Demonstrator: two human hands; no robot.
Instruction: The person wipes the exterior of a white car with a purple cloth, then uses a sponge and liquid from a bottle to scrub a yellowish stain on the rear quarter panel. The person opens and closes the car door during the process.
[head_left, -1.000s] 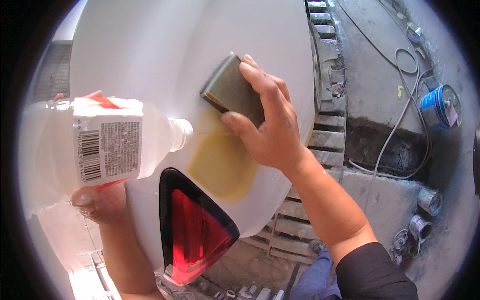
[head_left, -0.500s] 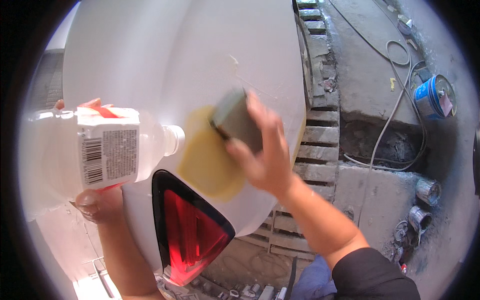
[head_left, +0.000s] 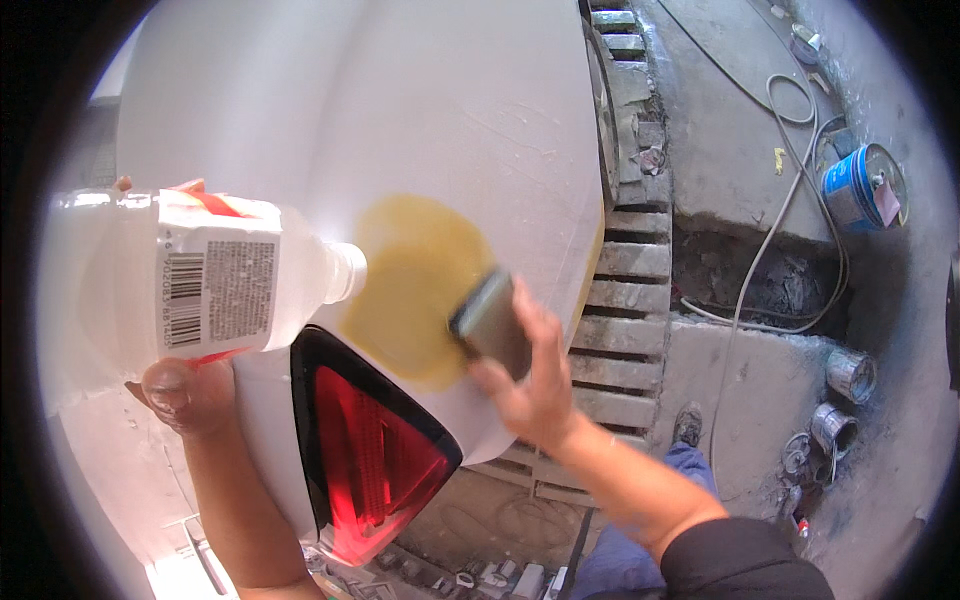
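Observation:
My left hand (head_left: 190, 395) is wrapped round a large clear plastic bottle (head_left: 305, 285) with a white and red label. The bottle lies on its side in the air, its white-capped neck pointing right toward a yellow patch (head_left: 395, 285) on the white car panel (head_left: 420, 90). My right hand (head_left: 545, 385) grips a dark grey-green sanding block (head_left: 497, 325) between thumb and fingers. That block is at the lower right part of the patch, and its underside is hidden. Below the patch sits a red tail light (head_left: 375, 470) with a black border.
To the right of the car runs a slatted floor grate (head_left: 625, 300), with a pit beside it. A pale hose (head_left: 765, 260) loops over the concrete. A blue bucket (head_left: 855, 190) and metal cans (head_left: 850, 375) stand at the far right. Several small items (head_left: 500, 578) lie beyond the tail light.
My right hand has moved the sanding block down toward the tail light, uncovering the patch's upper part. The bottle stays in my left hand. A shoe now shows beside the grate.

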